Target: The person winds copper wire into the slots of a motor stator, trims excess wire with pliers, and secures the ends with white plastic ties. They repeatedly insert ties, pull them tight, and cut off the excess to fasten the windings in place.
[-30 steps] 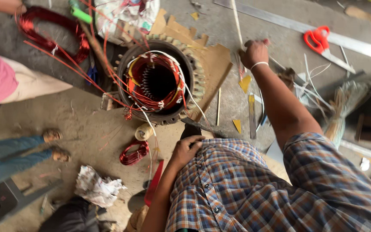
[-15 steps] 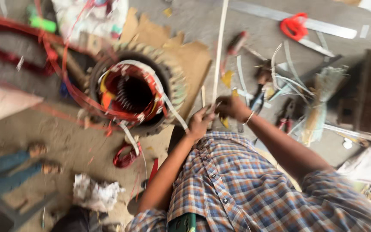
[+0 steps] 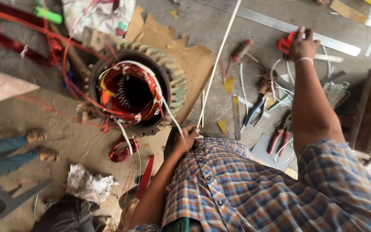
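My right hand reaches far out to the upper right, and its fingers close over the red-handled scissors lying on the concrete floor. Close to my chest, my left hand grips the lower end of a long thin white strip that runs up and away across the floor. Just left of that hand stands a round motor stator with red copper windings and white sleeves, resting on cardboard.
Pliers, blue-handled pliers, a red-handled screwdriver and white strips lie between my arms. A long metal strip lies beyond. A small red wire coil, crumpled cloth and another person's feet are at left.
My right hand has left the spot beside my left hand and stretched up right onto the scissors. My left hand stays on the white strip.
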The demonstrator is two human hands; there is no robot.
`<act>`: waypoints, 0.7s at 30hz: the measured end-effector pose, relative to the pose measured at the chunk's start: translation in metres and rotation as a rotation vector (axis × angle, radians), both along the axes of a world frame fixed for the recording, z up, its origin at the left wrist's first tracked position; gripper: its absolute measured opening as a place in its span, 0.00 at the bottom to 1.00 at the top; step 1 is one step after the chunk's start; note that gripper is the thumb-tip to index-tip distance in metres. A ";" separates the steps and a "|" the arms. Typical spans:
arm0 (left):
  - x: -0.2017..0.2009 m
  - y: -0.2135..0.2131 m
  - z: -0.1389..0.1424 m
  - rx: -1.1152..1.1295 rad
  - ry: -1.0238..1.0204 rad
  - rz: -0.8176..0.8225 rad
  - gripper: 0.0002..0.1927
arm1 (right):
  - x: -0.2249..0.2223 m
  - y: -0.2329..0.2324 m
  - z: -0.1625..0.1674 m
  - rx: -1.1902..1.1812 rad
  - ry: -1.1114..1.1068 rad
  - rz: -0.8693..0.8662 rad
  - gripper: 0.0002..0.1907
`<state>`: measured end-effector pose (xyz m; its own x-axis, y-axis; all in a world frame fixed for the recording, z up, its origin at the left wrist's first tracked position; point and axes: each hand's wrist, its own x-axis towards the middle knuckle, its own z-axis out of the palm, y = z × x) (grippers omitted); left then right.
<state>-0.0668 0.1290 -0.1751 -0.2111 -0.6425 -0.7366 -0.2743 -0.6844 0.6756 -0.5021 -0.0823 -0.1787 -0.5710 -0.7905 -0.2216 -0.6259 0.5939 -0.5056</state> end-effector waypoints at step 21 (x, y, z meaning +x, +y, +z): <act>0.000 -0.008 0.009 0.040 0.426 0.108 0.09 | 0.139 0.256 0.046 0.597 -0.002 0.915 0.32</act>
